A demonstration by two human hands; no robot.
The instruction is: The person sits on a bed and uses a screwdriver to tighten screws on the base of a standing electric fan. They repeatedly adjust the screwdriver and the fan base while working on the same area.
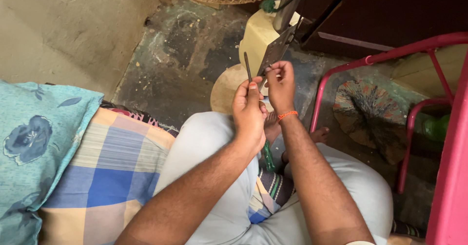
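I sit with both forearms stretched out over my knees. My left hand (249, 111) grips a thin dark metal strip (247, 65) that points upward from my thumb. My right hand (281, 85), with an orange thread at the wrist, pinches the lower edge of a flat dark metal plate (276, 51) with small holes. The plate tilts up toward the base of a cream-coloured fan stand (256, 42). The strip and the plate are close together, a small gap between them. A green object (268, 157) lies between my legs, partly hidden.
A checked blue-and-cream sheet (112, 167) and a teal floral pillow (34, 137) lie at the left. A pink metal chair frame (390, 55) stands at the right, a round woven mat (370, 113) beneath it. The concrete floor (180, 55) is worn and stained.
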